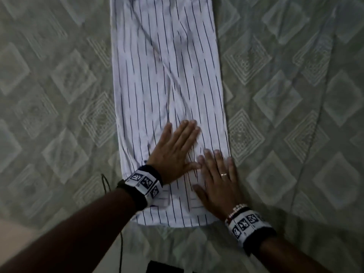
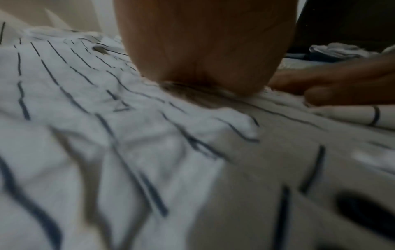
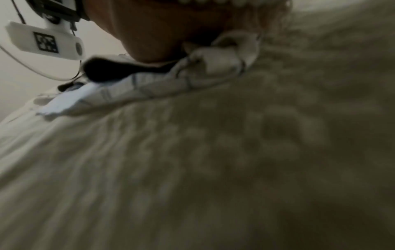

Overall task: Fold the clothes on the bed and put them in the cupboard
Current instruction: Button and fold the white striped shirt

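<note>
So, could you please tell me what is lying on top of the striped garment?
Both hands, left hand and right hand, rest flat on the striped garment. Fabric beneath their palms is hidden.

A thin black cable point(image 1: 106, 182) is seen trailing over the near left part of the bed and down past its near edge. A dark flat object point(image 1: 165, 267), cut off by the frame, is seen below that edge. A crumpled pale cloth point(image 2: 340, 49) is seen far off, blurred

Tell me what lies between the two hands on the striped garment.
Only a narrow strip of the striped garment itself: in the head view, left hand and right hand press flat side by side, nearly touching.
</note>
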